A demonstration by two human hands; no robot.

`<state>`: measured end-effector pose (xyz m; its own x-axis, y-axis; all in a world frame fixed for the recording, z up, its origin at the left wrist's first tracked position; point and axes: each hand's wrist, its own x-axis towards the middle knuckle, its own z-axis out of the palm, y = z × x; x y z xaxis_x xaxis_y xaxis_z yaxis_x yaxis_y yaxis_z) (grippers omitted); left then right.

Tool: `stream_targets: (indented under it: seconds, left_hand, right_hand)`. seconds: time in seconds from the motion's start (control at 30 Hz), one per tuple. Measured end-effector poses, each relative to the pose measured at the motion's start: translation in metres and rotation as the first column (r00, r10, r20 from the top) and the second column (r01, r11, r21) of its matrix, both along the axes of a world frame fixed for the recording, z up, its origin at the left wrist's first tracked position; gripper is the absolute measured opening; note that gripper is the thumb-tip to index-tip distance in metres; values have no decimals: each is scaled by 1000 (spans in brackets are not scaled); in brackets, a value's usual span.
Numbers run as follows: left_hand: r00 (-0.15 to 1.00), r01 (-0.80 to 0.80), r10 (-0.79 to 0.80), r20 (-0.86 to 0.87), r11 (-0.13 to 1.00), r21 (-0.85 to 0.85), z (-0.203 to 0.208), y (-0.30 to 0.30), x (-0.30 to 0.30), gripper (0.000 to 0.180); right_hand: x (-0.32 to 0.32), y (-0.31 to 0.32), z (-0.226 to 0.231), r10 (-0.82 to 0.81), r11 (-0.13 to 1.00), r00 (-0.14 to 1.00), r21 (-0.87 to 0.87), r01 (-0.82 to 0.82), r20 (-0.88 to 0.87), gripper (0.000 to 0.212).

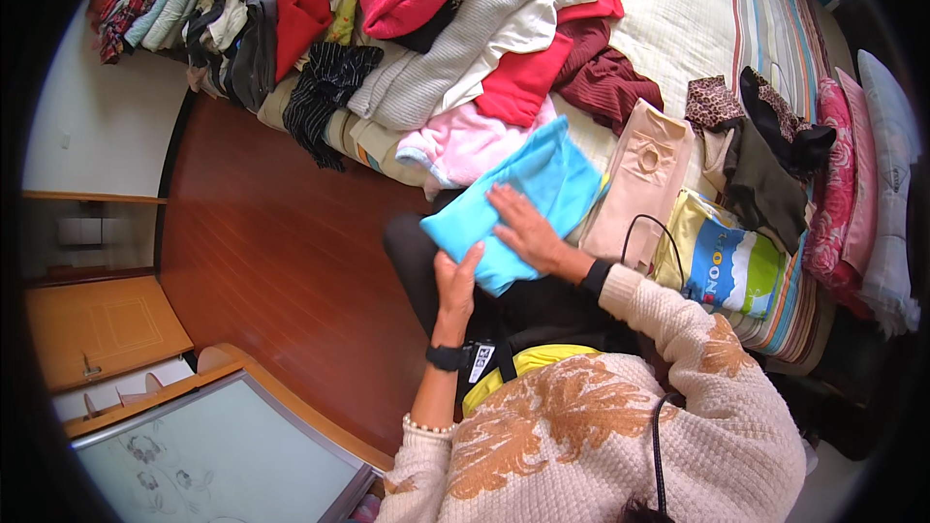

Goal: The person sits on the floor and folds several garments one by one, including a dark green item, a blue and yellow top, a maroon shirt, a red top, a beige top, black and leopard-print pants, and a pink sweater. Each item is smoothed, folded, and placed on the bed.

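Note:
A bright blue folded garment (552,169) lies across my lap, its far end reaching up to the bed's edge. My left hand (455,283) grips its near left edge; the thumb shows on top and the other fingers are hidden beneath. Flat on top of the cloth rests my right hand (526,232), fingers stretched out. Just right of the garment, a beige folded garment (647,169) lies on the bed. Beyond the blue cloth is a pale pink fleece garment (465,140).
A heap of clothes covers the bed's far left, including a grey knit (441,48) and a maroon garment (605,68). Right of the beige garment lie a colourful printed bag (731,257) and dark clothing (765,174). Pillows (886,174) stand at the right. Reddish-brown floor (281,232) spreads left.

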<state>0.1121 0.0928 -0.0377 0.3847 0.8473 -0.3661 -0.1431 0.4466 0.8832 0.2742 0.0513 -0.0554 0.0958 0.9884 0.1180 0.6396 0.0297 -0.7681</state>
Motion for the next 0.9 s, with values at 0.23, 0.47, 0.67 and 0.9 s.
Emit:
stream_targets:
  seconds: [0.23,0.47,0.67,0.9]
  left_hand:
    - [986,-139,144,85,989,-59,92,-2,-68,51]
    - [993,84,-95,70,987,139,65,-3,-17,42]
    - [955,295,-296,1,952,86,23,10,12,38]
    - [979,-73,41,-199,986,-152,-3,-10,-20,42]
  right_hand:
    - [-83,-9,29,149,987,851,123,-100,-503,53]
    - [-63,-27,-11,-47,978,172,-80,-191,-984,53]
    - [-21,-23,-54,122,898,-481,303,-319,-868,41]
    - [-20,-25,-37,-93,950,-430,49,-307,-898,39]
